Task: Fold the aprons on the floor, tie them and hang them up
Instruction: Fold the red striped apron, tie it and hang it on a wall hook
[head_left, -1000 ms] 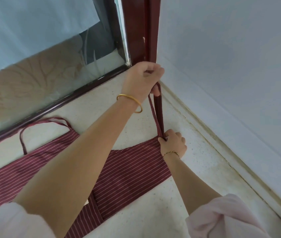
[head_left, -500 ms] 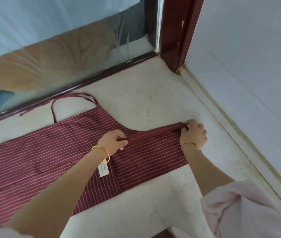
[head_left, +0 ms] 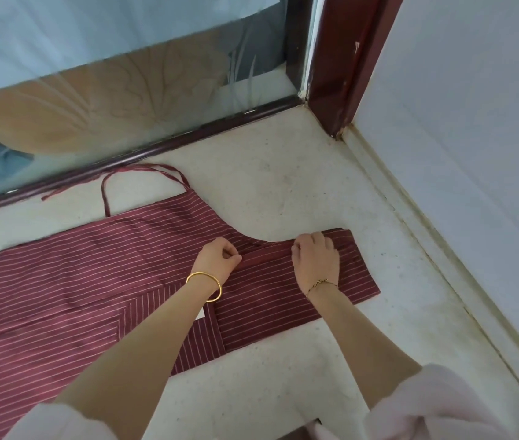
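On the floor (head_left: 283, 185), in the corner between a glass door (head_left: 125, 90) and a pale wall (head_left: 474, 122), 1 maroon striped apron (head_left: 77, 281) lies spread flat. Its neck loop (head_left: 144, 179) trails toward the door's bottom rail, and a small white label (head_left: 201, 314) shows near the middle.

The step in hand looks like tidying the waist tie (head_left: 266, 255) before folding. The tie lies across the apron's upper right part, stretched between the 2 hands. The left hand (head_left: 220, 262) pinches it between thumb and curled fingers. The right hand (head_left: 313, 258) sits further along, close to the apron's right edge, with its fingers curled down over the tie and holding it against the cloth (whether it grips the tie or only pins it is hard to tell from above).

By my reading the task is at an early stage: the apron shows no body fold yet, nothing is tied and nothing is hung.

The next move probably calls for laying the tie flat inside the apron's outline and letting go without dragging it askew. Then the right side can be lifted and folded over toward the middle, edges matched. The thin cloth should crease easily, but it may slide on the smooth floor.
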Available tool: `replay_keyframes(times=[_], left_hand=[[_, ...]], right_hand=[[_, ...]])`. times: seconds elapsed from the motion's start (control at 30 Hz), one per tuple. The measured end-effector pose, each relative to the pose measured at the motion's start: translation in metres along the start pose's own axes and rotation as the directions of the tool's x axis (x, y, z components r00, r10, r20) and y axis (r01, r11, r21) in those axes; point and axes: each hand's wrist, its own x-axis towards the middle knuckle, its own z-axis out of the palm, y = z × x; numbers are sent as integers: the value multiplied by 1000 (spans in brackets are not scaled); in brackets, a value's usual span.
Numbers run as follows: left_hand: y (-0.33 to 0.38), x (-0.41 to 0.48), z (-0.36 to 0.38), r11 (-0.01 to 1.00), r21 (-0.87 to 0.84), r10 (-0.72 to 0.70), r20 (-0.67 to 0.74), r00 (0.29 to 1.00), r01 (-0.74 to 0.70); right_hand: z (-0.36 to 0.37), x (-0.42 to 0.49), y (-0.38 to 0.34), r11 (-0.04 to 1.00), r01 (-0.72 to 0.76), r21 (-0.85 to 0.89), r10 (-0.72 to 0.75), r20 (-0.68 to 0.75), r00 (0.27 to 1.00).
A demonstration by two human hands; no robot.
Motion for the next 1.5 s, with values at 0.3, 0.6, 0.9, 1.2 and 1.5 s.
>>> replay_keyframes(times=[0.3, 0.6, 0.9, 1.2, 1.5], left_hand=[[-25, 8, -40, 976, 217, 55, -96, 994, -33], [-105, 70, -146, 886, 458, 26, -215, 976, 77], [-130, 109, -179, 706, 706, 84, -4, 996, -57], [-142, 97, -195, 685, 725, 74, 35, 997, -77], [-166, 26, -241, 613, 790, 214, -193, 957, 22]], right_hand=[[-14, 35, -20, 968, -146, -204, 196, 250, 948], [3, 103, -173, 944, 327, 49, -330, 224, 917], [38, 143, -234, 688, 654, -315, -455, 514, 727], [20, 140, -232, 693, 623, -362, -527, 336, 781], [-27, 92, -199, 623, 511, -592, -604, 52, 796]])
